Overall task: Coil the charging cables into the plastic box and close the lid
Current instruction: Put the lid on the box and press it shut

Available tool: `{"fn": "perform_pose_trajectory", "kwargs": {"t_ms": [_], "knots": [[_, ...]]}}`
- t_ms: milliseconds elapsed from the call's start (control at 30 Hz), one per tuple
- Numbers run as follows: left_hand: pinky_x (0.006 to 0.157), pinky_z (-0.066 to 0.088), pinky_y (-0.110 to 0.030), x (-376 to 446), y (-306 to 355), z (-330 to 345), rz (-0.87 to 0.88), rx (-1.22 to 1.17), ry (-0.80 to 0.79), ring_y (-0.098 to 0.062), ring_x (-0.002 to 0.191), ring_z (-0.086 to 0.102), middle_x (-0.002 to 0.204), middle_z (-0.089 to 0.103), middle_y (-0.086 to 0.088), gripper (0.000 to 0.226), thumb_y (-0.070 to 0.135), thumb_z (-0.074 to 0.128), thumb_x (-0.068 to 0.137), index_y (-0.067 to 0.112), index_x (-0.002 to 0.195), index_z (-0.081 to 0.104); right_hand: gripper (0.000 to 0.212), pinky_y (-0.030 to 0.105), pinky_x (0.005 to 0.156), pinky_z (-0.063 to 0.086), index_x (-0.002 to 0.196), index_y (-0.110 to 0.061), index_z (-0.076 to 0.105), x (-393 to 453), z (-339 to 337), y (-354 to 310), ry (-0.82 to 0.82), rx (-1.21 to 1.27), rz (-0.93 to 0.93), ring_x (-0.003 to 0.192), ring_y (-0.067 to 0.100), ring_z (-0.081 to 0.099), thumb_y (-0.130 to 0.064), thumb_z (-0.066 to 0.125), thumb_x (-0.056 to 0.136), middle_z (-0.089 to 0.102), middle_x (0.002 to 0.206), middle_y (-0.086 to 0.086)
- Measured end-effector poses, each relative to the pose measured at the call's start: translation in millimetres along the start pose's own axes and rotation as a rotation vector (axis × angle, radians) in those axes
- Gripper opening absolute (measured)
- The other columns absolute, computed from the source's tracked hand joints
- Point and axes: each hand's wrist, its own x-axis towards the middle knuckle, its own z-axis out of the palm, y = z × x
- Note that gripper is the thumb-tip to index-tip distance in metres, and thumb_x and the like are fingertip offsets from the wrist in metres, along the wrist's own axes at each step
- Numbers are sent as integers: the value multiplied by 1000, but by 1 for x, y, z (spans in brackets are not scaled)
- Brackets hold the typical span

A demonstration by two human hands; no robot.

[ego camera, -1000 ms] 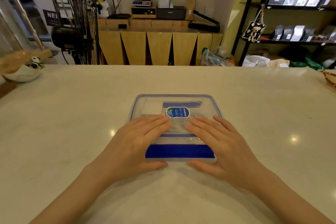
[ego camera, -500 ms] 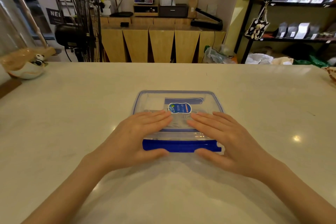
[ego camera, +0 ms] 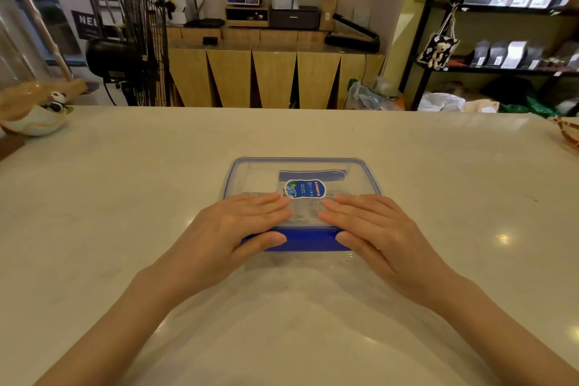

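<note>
The plastic box (ego camera: 300,197) sits mid-table (ego camera: 125,197), lid (ego camera: 313,166) on; a bowl (ego camera: 34,122) lies far off at ten o'clock. Left hand (ego camera: 232,229) and right hand (ego camera: 379,229) lie flat, fingers spread, on the lid, thumbs against the blue clasp (ego camera: 310,238). Cables inside are blurred.

The worktop (ego camera: 125,197) is seen as a pale, stone-like slab, polished smooth, with small ceiling lights mirrored in its gloss. The plastic box (ego camera: 369,180) is made of clear, shiny plastic, the lid (ego camera: 260,171) being see-through too and edged with a thin blue rim. A solid blue plastic latch (ego camera: 308,238), glossy, is found along the near side. A glossy paper-like sticker (ego camera: 305,189) in blue and white is stuck on top. Further back, the cabinet (ego camera: 275,78) is faced in matt light wood grain, and the fan (ego camera: 144,34) is caged in black metal wire.
</note>
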Motion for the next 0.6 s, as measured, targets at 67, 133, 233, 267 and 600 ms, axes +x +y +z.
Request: {"fn": "perform_pose_trajectory", "kwargs": {"t_ms": [67, 133, 233, 267, 600], "knots": [[105, 31, -18, 1, 0, -2, -2, -18, -4, 3, 124, 40, 127, 54, 10, 53, 54, 36, 87, 18, 121, 56, 38, 26, 96, 36, 117, -21, 59, 2, -3, 1, 4, 60, 10, 119, 4, 47, -37, 33, 94, 60, 124, -8], [101, 35, -16, 4, -1, -8, -54, -98, -30, 7, 121, 43, 125, 56, 15, 53, 60, 36, 83, 25, 118, 58, 36, 23, 95, 36, 109, -23, 65, 8, -9, 2, 9, 172, 43, 114, 0, 51, -39, 38, 91, 64, 116, -12], [90, 46, -21, 19, -1, -20, -120, -166, -81, 6, 106, 55, 111, 65, 17, 50, 62, 37, 81, 29, 106, 66, 32, 16, 85, 43, 88, -25, 72, 31, -22, 8, -23, 442, 214, 95, 3, 61, -43, 45, 86, 72, 94, -14], [85, 49, -24, 28, -1, -23, -130, -132, -96, 3, 100, 58, 106, 68, 15, 47, 59, 39, 82, 29, 103, 67, 27, 13, 79, 46, 84, -26, 72, 41, -25, 12, -32, 525, 282, 92, 4, 62, -42, 50, 85, 71, 88, -14], [88, 44, -34, 93, -64, -19, -409, -33, 10, -11, 98, 53, 106, 65, 1, 26, 38, 63, 77, 23, 98, 67, 19, 18, 80, 38, 99, -26, 63, 98, 3, 75, -82, 452, 457, 98, 4, 53, -30, 64, 80, 61, 103, -10]]}}
